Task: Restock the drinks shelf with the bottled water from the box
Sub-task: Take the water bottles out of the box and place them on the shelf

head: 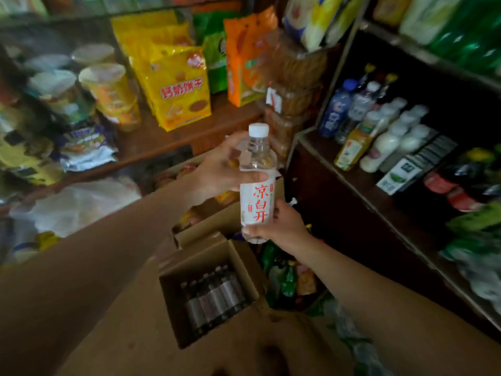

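The water bottle [257, 183] stood upright in mid-air, white cap on top, its white label printed with red characters. The left hand [225, 169] grasped its upper body, thumb across the front just above the label and fingers curled behind. The right hand [276, 226] gripped the base, fingers wrapped around the lower label. Directly below, an open cardboard box [214, 291] held more capped bottles packed in rows. To the right, the drinks shelf [360, 185] carried white, blue and yellow bottles. To the left, another shelf held yellow snack bags [179, 88].
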`<state>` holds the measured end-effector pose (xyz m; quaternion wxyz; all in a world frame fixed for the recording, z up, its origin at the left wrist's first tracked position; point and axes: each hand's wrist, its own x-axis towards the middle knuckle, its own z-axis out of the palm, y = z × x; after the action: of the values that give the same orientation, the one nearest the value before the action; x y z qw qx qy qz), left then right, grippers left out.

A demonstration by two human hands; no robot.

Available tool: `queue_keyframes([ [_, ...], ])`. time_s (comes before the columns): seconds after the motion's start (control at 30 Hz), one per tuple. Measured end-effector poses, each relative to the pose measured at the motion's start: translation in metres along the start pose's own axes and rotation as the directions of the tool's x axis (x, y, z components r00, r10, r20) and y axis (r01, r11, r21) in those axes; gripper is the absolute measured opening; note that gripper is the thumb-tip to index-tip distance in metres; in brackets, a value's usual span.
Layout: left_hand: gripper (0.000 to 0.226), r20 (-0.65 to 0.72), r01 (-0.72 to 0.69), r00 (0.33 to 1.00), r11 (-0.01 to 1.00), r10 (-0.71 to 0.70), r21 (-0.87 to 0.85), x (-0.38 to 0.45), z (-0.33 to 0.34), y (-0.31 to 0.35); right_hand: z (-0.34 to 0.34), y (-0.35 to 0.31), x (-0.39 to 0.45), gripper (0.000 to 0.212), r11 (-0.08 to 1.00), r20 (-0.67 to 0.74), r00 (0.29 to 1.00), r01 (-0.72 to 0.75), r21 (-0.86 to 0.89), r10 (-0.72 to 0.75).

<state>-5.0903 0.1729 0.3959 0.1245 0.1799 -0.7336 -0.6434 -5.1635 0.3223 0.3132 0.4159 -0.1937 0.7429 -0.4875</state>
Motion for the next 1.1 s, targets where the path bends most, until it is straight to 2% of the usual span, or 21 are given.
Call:
queue_keyframes([
  [0.07, 0.066, 0.055, -0.077, 0.996, 0.997, 0.076, 0.014, 0.01, 0.014, 0.042, -0.026, -0.029, -0.016, 0.067, 0.998, -0.099, 0.993, 0.068, -0.017, -0.069],
  [0.2, 0.041, 0.174, -0.199, 0.967, 0.978, 0.185, 0.069, 0.029, 0.047, 0.114, -0.079, -0.079, -0.051, 0.068, 0.986, -0.232, 0.959, 0.162, -0.023, -0.163],
  [0.27, 0.035, 0.223, -0.246, 0.949, 0.966, 0.223, 0.082, 0.034, 0.067, 0.152, -0.106, -0.097, -0.074, 0.068, 0.98, -0.292, 0.936, 0.198, -0.031, -0.199],
  [0.53, 0.04, 0.41, -0.434, 0.831, 0.899, 0.374, 0.059, 0.053, 0.173, 0.266, -0.216, -0.13, -0.162, 0.058, 0.937, -0.528, 0.828, 0.314, 0.154, -0.191],
  [0.87, 0.042, 0.595, -0.562, 0.644, 0.825, 0.481, -0.06, 0.056, 0.346, 0.344, -0.349, -0.106, -0.264, 0.059, 0.926, -0.792, 0.589, 0.368, 0.085, -0.161],
  [1.1, 0.044, 0.738, -0.53, 0.485, 0.829, 0.469, -0.178, 0.052, 0.475, 0.366, -0.429, -0.06, -0.336, 0.063, 0.944, -0.895, 0.436, 0.323, 0.06, -0.093],
])
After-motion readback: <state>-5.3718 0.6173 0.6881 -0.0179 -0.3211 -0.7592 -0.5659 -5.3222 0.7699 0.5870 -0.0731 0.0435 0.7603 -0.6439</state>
